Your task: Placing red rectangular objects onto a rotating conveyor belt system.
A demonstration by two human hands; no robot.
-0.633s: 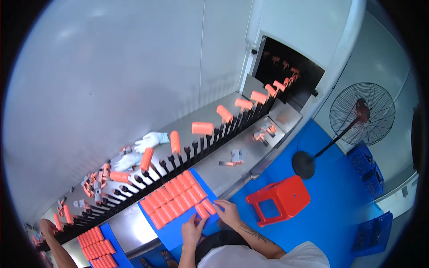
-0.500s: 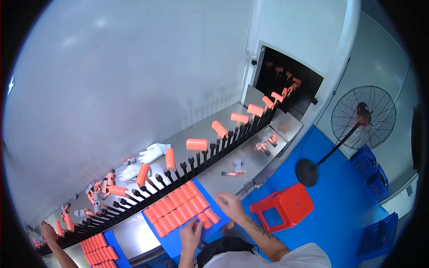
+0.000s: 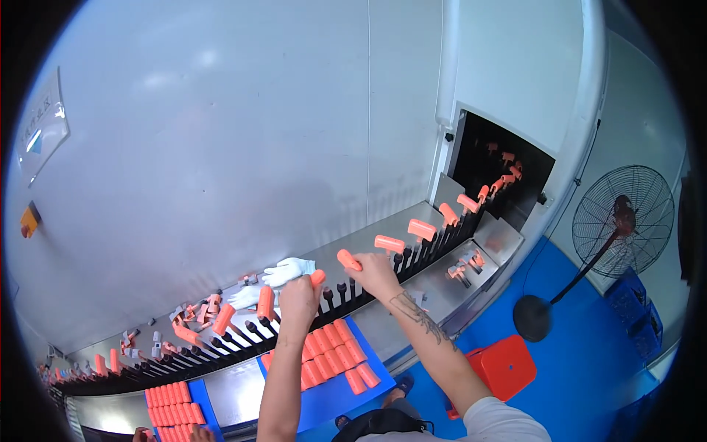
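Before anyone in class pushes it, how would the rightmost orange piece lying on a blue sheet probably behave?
Probably stiff: the orange piece keeps a straight, even outline. It might roll, since its top looks rounded, though the neighbouring piece could block it leftward. It seems manageable one-handed, as the right hand grips a similar piece.

Left grip point(image 3: 298, 300), right grip point(image 3: 377, 275) on orange pieces point(image 3: 348, 260)

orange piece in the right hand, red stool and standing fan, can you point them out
Orange piece point(image 3: 347, 259) in the right hand point(image 3: 374, 273): head view, on its exposed end.
Red stool point(image 3: 507, 359): head view, on the seat top.
Standing fan point(image 3: 624, 218): head view, on the middle of its round head.
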